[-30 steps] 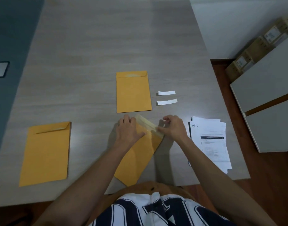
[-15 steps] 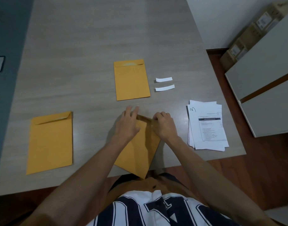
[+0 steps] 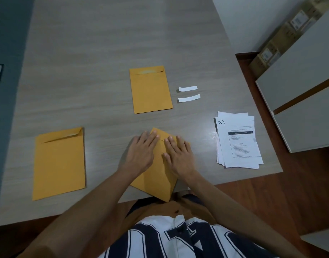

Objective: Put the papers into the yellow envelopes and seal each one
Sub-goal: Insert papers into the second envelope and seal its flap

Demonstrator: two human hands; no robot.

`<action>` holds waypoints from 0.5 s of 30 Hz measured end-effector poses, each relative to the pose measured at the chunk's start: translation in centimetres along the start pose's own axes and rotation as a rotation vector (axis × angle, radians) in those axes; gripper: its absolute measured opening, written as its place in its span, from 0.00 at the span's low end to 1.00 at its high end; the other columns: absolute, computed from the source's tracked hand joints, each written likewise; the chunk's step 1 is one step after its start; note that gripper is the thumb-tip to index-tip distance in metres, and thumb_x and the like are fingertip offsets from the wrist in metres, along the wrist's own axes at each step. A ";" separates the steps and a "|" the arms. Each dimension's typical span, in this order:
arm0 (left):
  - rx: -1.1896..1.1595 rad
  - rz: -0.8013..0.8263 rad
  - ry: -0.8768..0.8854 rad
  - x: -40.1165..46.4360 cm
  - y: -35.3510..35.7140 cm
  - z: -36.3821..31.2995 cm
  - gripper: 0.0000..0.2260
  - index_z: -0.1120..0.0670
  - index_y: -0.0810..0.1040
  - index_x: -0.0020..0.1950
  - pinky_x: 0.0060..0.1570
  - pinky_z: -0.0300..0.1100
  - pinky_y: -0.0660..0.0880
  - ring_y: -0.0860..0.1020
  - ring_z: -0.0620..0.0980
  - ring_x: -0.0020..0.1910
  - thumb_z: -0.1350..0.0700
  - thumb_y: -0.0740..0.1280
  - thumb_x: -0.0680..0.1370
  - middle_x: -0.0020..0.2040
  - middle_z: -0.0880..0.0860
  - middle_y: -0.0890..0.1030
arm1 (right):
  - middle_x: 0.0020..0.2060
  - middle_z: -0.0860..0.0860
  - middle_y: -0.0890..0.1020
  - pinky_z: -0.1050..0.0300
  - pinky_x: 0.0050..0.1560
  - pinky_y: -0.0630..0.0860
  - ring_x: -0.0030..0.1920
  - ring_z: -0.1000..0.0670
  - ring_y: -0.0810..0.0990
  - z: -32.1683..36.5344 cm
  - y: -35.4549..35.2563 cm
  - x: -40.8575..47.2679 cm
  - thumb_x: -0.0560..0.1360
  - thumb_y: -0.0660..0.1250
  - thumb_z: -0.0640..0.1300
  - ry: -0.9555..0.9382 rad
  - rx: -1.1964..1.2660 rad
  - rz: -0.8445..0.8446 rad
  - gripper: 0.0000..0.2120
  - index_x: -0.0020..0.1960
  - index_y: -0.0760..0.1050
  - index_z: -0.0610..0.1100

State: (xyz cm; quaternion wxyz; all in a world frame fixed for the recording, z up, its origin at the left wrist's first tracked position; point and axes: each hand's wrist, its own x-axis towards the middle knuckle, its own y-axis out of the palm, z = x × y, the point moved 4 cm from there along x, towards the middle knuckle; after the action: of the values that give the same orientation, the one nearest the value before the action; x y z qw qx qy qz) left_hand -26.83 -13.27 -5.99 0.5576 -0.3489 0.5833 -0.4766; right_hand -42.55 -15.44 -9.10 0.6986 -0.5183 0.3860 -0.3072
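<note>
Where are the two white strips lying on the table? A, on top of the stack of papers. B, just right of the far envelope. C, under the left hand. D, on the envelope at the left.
B: the two white strips lie side by side on the bare table, just right of the far envelope.

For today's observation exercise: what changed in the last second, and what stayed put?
The flap of the envelope under the hands went down; the left hand and right hand stopped pinching and now press flat. Other envelopes, white strips and papers stayed put.
</note>
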 end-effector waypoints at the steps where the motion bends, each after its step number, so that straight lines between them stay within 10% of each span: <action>1: 0.026 0.004 0.001 0.1 0.1 0.0 0.27 0.54 0.45 0.81 0.71 0.56 0.59 0.52 0.58 0.78 0.51 0.50 0.83 0.81 0.54 0.45 | 0.74 0.49 0.67 0.39 0.70 0.65 0.75 0.42 0.62 -0.4 0.2 0.0 0.83 0.37 0.57 -0.015 -0.024 -0.001 0.30 0.76 0.62 0.47; 15: -0.041 0.136 -0.085 1.1 -0.9 -0.9 0.28 0.56 0.52 0.80 0.74 0.57 0.53 0.53 0.58 0.77 0.48 0.52 0.82 0.81 0.53 0.51 | 0.64 0.50 0.79 0.40 0.69 0.64 0.71 0.40 0.70 -5.7 0.5 -3.6 0.80 0.56 0.49 -0.037 -0.087 -0.322 0.20 0.68 0.75 0.46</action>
State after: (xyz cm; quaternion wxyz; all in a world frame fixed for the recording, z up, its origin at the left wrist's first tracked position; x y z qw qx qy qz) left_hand -28.03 -14.47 -5.55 0.6057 -0.3398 0.5910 -0.4104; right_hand -49.27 -15.13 -9.73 0.6243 -0.6087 0.2976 -0.3888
